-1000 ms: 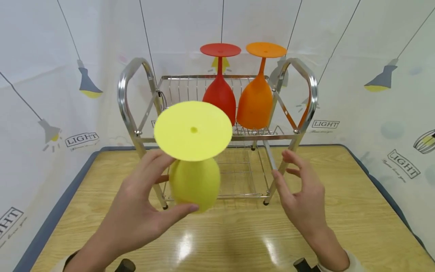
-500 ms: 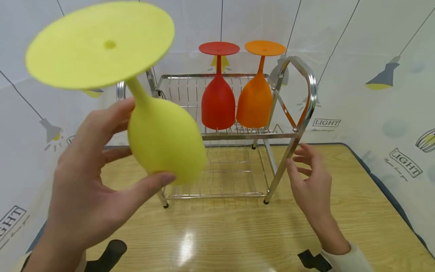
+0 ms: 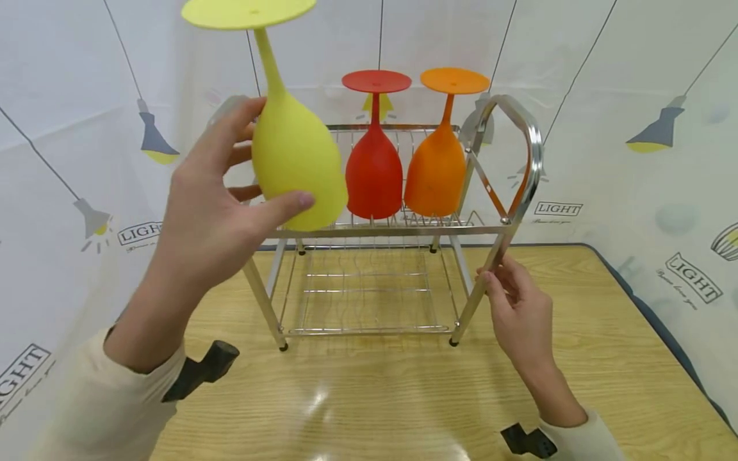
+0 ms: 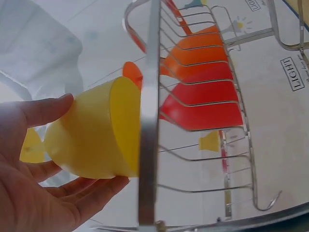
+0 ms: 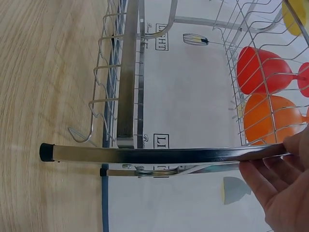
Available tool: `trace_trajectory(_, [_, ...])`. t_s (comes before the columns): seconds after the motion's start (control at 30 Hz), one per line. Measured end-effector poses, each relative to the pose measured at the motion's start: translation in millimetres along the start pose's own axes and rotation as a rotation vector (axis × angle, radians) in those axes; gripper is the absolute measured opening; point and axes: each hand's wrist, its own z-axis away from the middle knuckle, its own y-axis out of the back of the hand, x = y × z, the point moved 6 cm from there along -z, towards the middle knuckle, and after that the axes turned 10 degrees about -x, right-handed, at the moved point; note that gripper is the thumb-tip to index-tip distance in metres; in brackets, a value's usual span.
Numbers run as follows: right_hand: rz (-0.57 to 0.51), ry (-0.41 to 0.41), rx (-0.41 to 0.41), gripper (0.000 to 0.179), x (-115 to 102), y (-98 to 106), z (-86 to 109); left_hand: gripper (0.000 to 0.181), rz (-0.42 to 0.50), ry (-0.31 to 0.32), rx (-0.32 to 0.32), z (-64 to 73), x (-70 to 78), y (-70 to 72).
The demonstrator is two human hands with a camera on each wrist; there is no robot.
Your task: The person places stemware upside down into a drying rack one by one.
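A yellow goblet, upside down and slightly tilted, is gripped round its bowl by my left hand. Its rim overlaps the front bar of the dish rack's upper shelf in the head view; the left wrist view has its open mouth beside that bar. My right hand pinches the rack's front right leg, thumb in front and fingers behind. On the upper shelf a red goblet and an orange goblet stand inverted side by side, bases up, right of the yellow one.
The two-tier metal rack stands on a wooden table. Its lower wire shelf lies close above the tabletop. A curved handle rises at the right side. Printed white cloth hangs behind and at both sides.
My left hand has swung the yellow goblet up and left, then forward to the rack's upper shelf. The right hand has moved to the rack's right leg and taken hold of it.
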Motion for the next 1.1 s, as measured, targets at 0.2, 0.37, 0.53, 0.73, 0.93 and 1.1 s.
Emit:
trace_trajectory(0.2, [-0.015, 0.014, -0.02, 0.028, 0.9, -1.3, 1.0, 0.08, 0.013, 0.058, -0.05, -13.3, -14.5, -12.4])
trace_trajectory(0.37, [-0.023, 0.019, -0.035, 0.028, 1.8, -1.7, 0.7, 0.08, -0.098, 0.146, -0.063, -25.1, -23.2, -17.2])
trace_trajectory(0.53, [-0.066, 0.015, -0.057, 0.029, 3.3, -0.7, 0.0, 0.084, -0.179, 0.264, -0.088, -33.5, -28.9, -25.3])
trace_trajectory(0.73, [-0.056, -0.002, -0.061, 0.029, 4.7, 0.2, 0.7, 0.085, -0.221, 0.326, -0.112, -44.6, -36.4, -34.6])
trace_trajectory(0.93, [-0.056, -0.015, -0.041, 0.028, 5.4, 0.1, 0.3, 0.084, -0.229, 0.375, -0.183, -53.5, -48.9, -42.4])
trace_trajectory(1.1, [-0.054, -0.009, -0.032, 0.026, 5.7, -1.2, -0.8, 0.086, -0.241, 0.411, -0.245, -57.3, -57.9, -44.6])
